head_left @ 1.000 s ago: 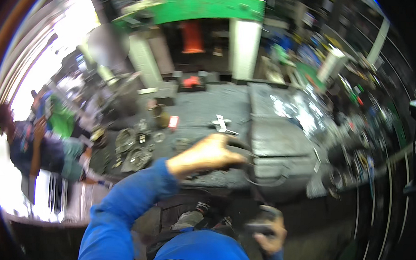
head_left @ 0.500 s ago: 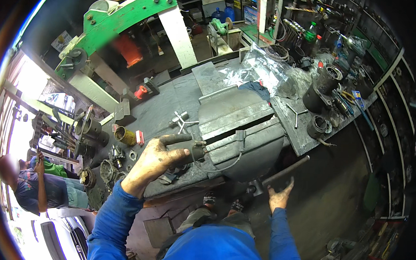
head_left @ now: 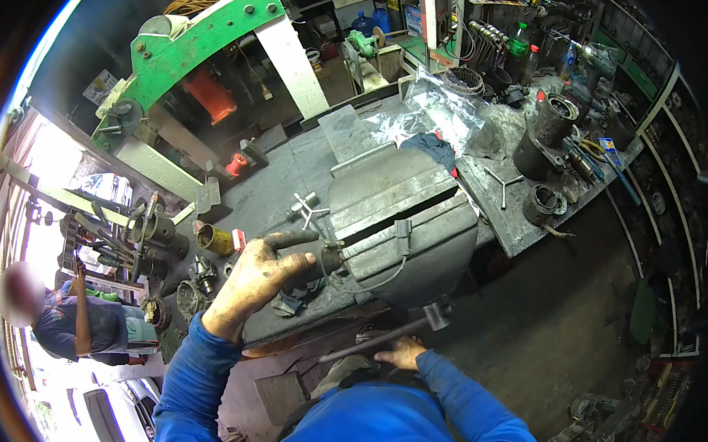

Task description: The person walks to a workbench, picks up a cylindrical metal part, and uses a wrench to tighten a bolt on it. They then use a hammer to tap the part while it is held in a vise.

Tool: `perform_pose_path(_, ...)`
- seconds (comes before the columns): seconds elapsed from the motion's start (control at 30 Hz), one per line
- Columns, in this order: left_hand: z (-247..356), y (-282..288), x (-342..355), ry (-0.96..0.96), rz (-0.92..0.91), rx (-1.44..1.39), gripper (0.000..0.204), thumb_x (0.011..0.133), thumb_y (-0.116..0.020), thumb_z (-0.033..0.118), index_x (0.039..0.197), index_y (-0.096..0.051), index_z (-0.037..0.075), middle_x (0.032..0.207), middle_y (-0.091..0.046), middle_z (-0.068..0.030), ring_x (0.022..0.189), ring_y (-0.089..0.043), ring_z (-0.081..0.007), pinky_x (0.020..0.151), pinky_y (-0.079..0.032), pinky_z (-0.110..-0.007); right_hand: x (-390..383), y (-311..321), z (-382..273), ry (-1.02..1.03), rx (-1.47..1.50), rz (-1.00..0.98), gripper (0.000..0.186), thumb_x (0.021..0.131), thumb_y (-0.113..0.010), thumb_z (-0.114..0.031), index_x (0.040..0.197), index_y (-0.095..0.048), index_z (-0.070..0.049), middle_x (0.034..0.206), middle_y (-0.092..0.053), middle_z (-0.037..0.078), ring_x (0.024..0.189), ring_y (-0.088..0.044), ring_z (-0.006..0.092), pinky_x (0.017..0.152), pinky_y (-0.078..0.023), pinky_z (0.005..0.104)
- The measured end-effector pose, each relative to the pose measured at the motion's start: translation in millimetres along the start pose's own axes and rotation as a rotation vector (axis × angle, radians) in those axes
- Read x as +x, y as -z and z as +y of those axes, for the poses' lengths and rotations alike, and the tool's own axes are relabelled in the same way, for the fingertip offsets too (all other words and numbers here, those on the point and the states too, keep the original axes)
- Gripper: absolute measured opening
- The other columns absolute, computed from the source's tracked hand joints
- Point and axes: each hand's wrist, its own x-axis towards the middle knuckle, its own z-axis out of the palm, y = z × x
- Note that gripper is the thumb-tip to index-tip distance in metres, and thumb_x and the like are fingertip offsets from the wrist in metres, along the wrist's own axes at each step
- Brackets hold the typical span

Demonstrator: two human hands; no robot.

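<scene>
My left hand [head_left: 261, 276] holds a dark cylindrical part [head_left: 329, 255] at the left end of a big metal bench vise [head_left: 404, 259], its dirty thumb and index finger along it. A black cable [head_left: 375, 289] loops from the part to a connector [head_left: 403, 235] on the vise top. Low in front of the vise, my right hand [head_left: 402, 353] is open just below the long handle bar [head_left: 348, 347], which runs down-left from the screw head [head_left: 437, 315]; whether it touches the bar is unclear.
A metal workbench [head_left: 273, 182] carries machine parts [head_left: 193, 297], a yellow can [head_left: 215, 239], plastic sheeting [head_left: 438, 106] and cylindrical housings [head_left: 535, 154]. Behind stands a green-and-white press frame [head_left: 200, 44]. A person [head_left: 81, 324] stands at the left; shelving [head_left: 662, 211] lines the right.
The vise handle has swung from pointing up-right to down-left, and my right hand has moved left and lower with it. The view has steadied; my left hand stays at the part.
</scene>
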Motion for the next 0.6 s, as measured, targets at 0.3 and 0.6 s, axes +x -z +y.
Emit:
perform_pose_path(0.3,2.6,-1.6,-0.5,-0.004,-0.012,-0.052,0.051,0.093,-0.075,0.021,0.135,-0.065,-0.006,0.104,-0.077,-0.0106,0.089,-0.071,-0.0129,0.081,-0.057,-0.028,-118.5,56.6,-79.4,0.523,0.833,0.036,0.073,0.085,-0.068,-0.01,0.154,-0.048,-0.001,0.139,-0.064,0.017,0.08,-0.066,0.0142,0.073,-0.056,0.0296)
perform_pose_path(0.6,7.8,-3.9,-1.0,-0.032,-0.02,0.022,0.051,0.093,-0.074,0.021,0.135,-0.065,-0.007,0.101,-0.077,-0.0096,0.087,-0.07,-0.0131,0.082,-0.057,-0.028,-51.9,87.4,78.6,-0.006,-0.046,0.575,0.074,0.081,-0.064,0.003,0.153,-0.052,-0.008,0.149,-0.059,0.02,0.129,-0.062,0.0308,0.109,-0.05,0.0369)
